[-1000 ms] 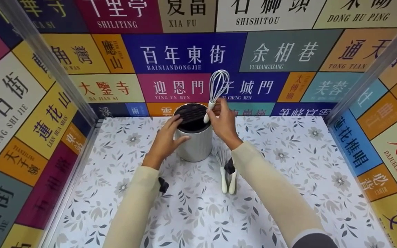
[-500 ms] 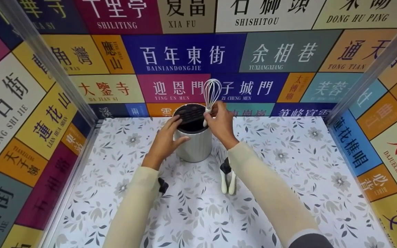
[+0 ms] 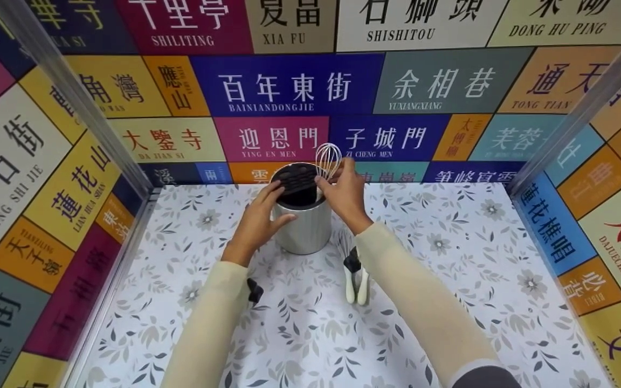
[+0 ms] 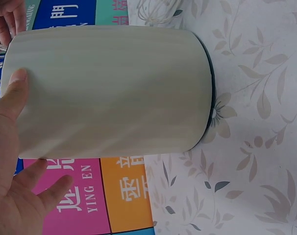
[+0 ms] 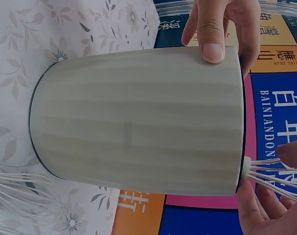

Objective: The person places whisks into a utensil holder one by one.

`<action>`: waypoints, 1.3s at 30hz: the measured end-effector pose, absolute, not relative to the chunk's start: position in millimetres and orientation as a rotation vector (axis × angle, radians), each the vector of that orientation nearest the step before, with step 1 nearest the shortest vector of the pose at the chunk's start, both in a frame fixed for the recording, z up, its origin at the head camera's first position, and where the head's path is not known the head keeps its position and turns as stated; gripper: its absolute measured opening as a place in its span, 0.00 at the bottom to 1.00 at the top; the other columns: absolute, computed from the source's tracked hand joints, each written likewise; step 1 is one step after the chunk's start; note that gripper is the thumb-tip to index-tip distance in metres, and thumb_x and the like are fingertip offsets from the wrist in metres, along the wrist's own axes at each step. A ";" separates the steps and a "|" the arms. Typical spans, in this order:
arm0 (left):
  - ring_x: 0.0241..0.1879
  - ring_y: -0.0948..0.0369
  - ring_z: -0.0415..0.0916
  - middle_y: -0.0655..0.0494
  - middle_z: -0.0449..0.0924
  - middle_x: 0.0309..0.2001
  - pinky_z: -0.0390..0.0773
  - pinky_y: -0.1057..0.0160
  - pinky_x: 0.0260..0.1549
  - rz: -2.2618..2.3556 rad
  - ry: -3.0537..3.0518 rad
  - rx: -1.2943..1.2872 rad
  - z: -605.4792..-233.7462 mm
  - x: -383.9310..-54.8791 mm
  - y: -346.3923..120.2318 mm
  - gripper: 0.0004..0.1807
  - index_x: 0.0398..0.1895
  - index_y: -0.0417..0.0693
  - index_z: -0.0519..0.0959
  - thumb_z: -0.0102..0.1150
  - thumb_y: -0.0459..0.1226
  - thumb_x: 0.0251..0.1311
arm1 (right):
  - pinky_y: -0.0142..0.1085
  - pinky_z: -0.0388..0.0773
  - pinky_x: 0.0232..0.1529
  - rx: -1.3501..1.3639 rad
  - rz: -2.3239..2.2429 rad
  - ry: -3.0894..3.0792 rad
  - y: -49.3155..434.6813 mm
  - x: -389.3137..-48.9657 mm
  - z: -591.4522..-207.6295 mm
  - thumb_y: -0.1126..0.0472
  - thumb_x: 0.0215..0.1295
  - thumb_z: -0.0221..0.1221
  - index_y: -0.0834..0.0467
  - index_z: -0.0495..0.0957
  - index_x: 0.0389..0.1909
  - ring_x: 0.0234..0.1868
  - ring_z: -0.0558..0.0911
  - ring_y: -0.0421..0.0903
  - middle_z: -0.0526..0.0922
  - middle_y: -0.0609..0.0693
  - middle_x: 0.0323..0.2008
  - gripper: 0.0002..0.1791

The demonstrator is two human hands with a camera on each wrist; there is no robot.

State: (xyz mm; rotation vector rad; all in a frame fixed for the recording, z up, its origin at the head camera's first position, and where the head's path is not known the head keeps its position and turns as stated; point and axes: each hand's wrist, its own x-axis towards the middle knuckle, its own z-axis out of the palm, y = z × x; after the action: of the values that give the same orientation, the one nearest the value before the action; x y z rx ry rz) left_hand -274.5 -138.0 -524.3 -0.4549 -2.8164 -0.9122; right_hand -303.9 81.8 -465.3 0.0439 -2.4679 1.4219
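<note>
A light ribbed utensil holder (image 3: 304, 231) with a black inside stands upright on the table. My left hand (image 3: 256, 221) grips it at the top left, its thumb on the wall (image 4: 109, 93) and fingers at the rim. At the rim's right side, my right hand (image 3: 347, 196) pinches a white whisk (image 3: 328, 156) near where wires meet handle. The whisk is upright, wires up. Its handle is down inside the holder, mostly hidden; in the right wrist view the whisk's wires (image 5: 273, 177) rise from just past the rim.
On the table in front of the holder, two more whisks lie side by side, their pale handles (image 3: 363, 288) toward me and their wires partly behind the right wrist. A floral cloth (image 3: 440, 323) covers the table. Behind it rises a wall of coloured signs (image 3: 299, 81).
My right hand has shifted slightly left and lowered the whisk, so its handle has gone down into the holder and its wires sit lower. The left hand stays put.
</note>
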 end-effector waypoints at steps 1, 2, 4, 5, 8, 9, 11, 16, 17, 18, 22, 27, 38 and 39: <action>0.77 0.51 0.61 0.58 0.56 0.80 0.64 0.48 0.75 -0.906 -2.816 -0.457 -524.5 -274.6 -137.9 0.42 0.77 0.54 0.66 0.64 0.58 0.63 | 0.43 0.84 0.45 0.045 1.428 -2.469 82.3 -303.8 -465.6 0.56 0.60 0.72 0.61 0.70 0.55 0.45 0.86 0.51 0.87 0.58 0.43 0.28; 0.77 0.51 0.61 0.57 0.56 0.80 0.64 0.48 0.75 -0.899 -2.816 -0.460 -524.6 -274.5 -137.9 0.42 0.77 0.53 0.66 0.64 0.58 0.63 | 0.43 0.84 0.46 0.048 1.433 -2.470 82.9 -303.6 -465.7 0.56 0.60 0.72 0.62 0.70 0.56 0.45 0.86 0.51 0.87 0.59 0.44 0.29; 0.76 0.51 0.62 0.57 0.57 0.80 0.64 0.48 0.75 -0.881 -2.815 -0.466 -524.9 -274.4 -137.9 0.41 0.76 0.53 0.66 0.64 0.57 0.63 | 0.43 0.83 0.46 0.058 1.446 -2.468 83.9 -302.7 -465.8 0.54 0.59 0.73 0.62 0.69 0.57 0.45 0.86 0.51 0.87 0.59 0.46 0.31; 0.76 0.51 0.62 0.56 0.57 0.80 0.64 0.48 0.75 -0.874 -2.817 -0.467 -525.0 -274.6 -137.7 0.41 0.76 0.53 0.66 0.65 0.57 0.63 | 0.43 0.83 0.46 0.064 1.451 -2.469 84.3 -302.2 -465.6 0.53 0.59 0.73 0.62 0.69 0.57 0.45 0.86 0.52 0.86 0.59 0.46 0.32; 0.76 0.51 0.62 0.56 0.57 0.80 0.64 0.48 0.75 -0.869 -2.818 -0.469 -525.2 -274.8 -137.7 0.41 0.76 0.52 0.66 0.65 0.56 0.63 | 0.43 0.84 0.45 0.078 1.477 -2.471 85.4 -300.2 -464.5 0.50 0.59 0.73 0.60 0.69 0.56 0.46 0.85 0.52 0.85 0.60 0.47 0.32; 0.76 0.51 0.62 0.56 0.57 0.80 0.64 0.48 0.75 -0.873 -2.818 -0.468 -525.2 -274.8 -137.6 0.41 0.76 0.52 0.66 0.65 0.56 0.63 | 0.43 0.84 0.45 0.078 1.482 -2.474 85.8 -299.6 -463.9 0.49 0.59 0.72 0.59 0.68 0.56 0.47 0.85 0.52 0.85 0.60 0.48 0.32; 0.76 0.51 0.62 0.56 0.57 0.80 0.64 0.48 0.75 -0.885 -2.818 -0.466 -525.1 -274.9 -137.3 0.40 0.76 0.52 0.67 0.66 0.55 0.63 | 0.43 0.84 0.46 0.076 1.484 -2.483 86.3 -298.7 -462.4 0.46 0.60 0.72 0.57 0.68 0.55 0.47 0.84 0.51 0.84 0.59 0.48 0.32; 0.76 0.52 0.62 0.56 0.57 0.80 0.63 0.49 0.76 -0.878 -2.819 -0.465 -524.6 -275.3 -136.4 0.41 0.76 0.52 0.67 0.66 0.55 0.63 | 0.42 0.83 0.51 0.073 1.454 -2.483 88.0 -297.9 -458.5 0.43 0.60 0.71 0.57 0.69 0.56 0.47 0.84 0.48 0.84 0.56 0.49 0.33; 0.76 0.52 0.62 0.56 0.57 0.80 0.63 0.50 0.76 -0.876 -2.821 -0.463 -524.3 -275.4 -136.3 0.41 0.76 0.52 0.67 0.66 0.56 0.63 | 0.42 0.83 0.51 0.076 1.452 -2.477 88.4 -298.0 -457.9 0.42 0.60 0.71 0.58 0.70 0.56 0.47 0.84 0.48 0.84 0.55 0.49 0.33; 0.76 0.52 0.62 0.56 0.57 0.80 0.63 0.49 0.76 -0.876 -2.824 -0.460 -524.1 -275.4 -136.0 0.41 0.76 0.52 0.67 0.66 0.56 0.63 | 0.42 0.83 0.52 0.077 1.452 -2.471 88.9 -297.8 -457.2 0.42 0.60 0.71 0.58 0.70 0.57 0.47 0.85 0.48 0.84 0.55 0.48 0.34; 0.77 0.52 0.61 0.57 0.56 0.80 0.63 0.49 0.75 -0.890 -2.837 -0.444 -523.0 -275.2 -135.0 0.41 0.76 0.53 0.66 0.66 0.56 0.62 | 0.41 0.84 0.52 0.076 1.466 -2.447 90.5 -297.1 -454.0 0.41 0.60 0.71 0.59 0.71 0.57 0.47 0.86 0.49 0.84 0.53 0.47 0.34; 0.77 0.52 0.61 0.57 0.56 0.80 0.63 0.48 0.76 -0.901 -2.836 -0.449 -523.1 -275.1 -134.9 0.41 0.76 0.53 0.66 0.66 0.56 0.63 | 0.40 0.85 0.51 0.064 1.492 -2.406 95.4 -295.5 -449.9 0.42 0.60 0.71 0.57 0.72 0.55 0.46 0.87 0.48 0.84 0.54 0.47 0.32; 0.76 0.49 0.61 0.54 0.58 0.80 0.62 0.47 0.76 -0.918 -2.794 -0.480 -522.7 -274.1 -137.7 0.41 0.76 0.50 0.67 0.67 0.54 0.63 | 0.42 0.86 0.47 0.005 1.487 -2.364 139.5 -288.6 -456.4 0.41 0.68 0.63 0.56 0.72 0.54 0.48 0.88 0.51 0.85 0.53 0.48 0.26; 0.76 0.49 0.61 0.55 0.58 0.80 0.62 0.47 0.76 -0.920 -2.797 -0.479 -522.6 -274.1 -137.5 0.41 0.76 0.50 0.67 0.67 0.54 0.63 | 0.42 0.86 0.46 -0.001 1.494 -2.356 145.7 -287.4 -459.2 0.41 0.69 0.62 0.57 0.72 0.54 0.48 0.88 0.51 0.85 0.54 0.48 0.26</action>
State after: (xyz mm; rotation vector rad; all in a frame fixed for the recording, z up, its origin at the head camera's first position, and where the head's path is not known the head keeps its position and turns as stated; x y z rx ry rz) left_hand -274.1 -137.5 -522.6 -0.4785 -2.7969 -0.9200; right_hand -287.4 145.7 -459.2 -0.0014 -2.3560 1.4942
